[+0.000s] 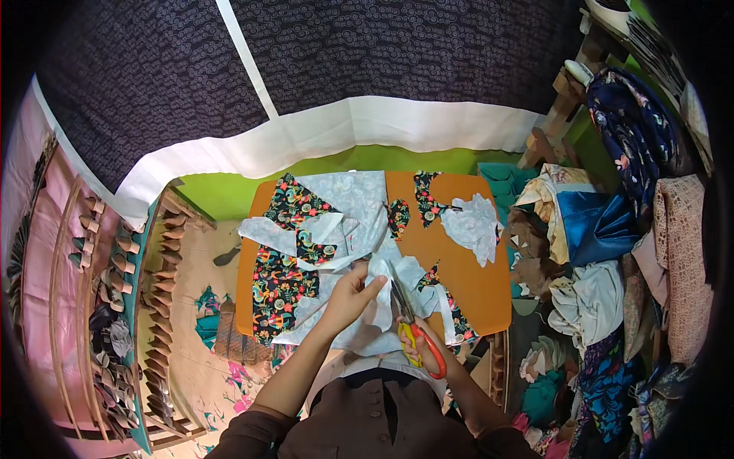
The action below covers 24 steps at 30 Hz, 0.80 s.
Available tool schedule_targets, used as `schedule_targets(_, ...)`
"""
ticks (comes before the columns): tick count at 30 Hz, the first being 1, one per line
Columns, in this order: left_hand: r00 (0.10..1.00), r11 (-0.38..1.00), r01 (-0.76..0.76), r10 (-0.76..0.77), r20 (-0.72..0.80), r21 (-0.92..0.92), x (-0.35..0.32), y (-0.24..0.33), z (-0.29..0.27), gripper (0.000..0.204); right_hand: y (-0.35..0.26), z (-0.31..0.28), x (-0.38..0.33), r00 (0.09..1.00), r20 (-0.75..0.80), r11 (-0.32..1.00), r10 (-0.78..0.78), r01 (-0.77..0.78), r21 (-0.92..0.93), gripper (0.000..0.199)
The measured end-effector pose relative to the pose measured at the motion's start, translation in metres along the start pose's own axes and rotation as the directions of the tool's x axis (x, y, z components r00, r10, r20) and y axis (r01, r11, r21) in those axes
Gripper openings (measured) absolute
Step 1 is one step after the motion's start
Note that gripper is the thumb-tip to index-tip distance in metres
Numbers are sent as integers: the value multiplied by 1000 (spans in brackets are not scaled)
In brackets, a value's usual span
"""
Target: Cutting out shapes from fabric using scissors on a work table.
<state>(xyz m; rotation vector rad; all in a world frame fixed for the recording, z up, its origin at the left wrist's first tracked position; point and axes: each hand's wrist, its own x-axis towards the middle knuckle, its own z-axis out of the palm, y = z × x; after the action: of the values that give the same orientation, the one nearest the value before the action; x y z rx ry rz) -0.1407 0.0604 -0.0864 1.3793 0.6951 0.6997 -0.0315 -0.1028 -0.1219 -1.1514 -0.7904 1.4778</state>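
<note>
My left hand [354, 294] pinches a pale blue-white piece of fabric [380, 268] above the table's middle. In my right hand [415, 344] are scissors [407, 302] with one yellow and one red handle, their blades pointing away from me beside the held fabric. Whether the blades are apart or closed on the cloth is hard to make out. Around my hands lies black floral fabric [284, 287] with pale backing, partly folded over. Cut floral scraps [425, 197] and a crumpled pale piece [475, 229] rest on the right half of the orange-brown table [482, 294].
Racks of wooden shoe lasts [160, 306] stand at the left. Heaped cloths [592, 302] and a blue satin piece [600, 223] fill the right side. A dark patterned curtain [397, 61] with a white border hangs beyond the table. Scraps [208, 317] lie on the floor.
</note>
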Motion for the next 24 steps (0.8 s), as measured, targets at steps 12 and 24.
schedule_targets(12, 999, 977, 16, -23, 34, 212, -4, -5, -12, 25, 8, 0, 10, 992, 84, 992, -98, 104, -65, 68)
schedule_targets(24, 999, 945, -39, 30, 34, 324, -5, -19, -20, 31, -5, 8, 14, 999, 48, 997, 6, -9, 79, 66)
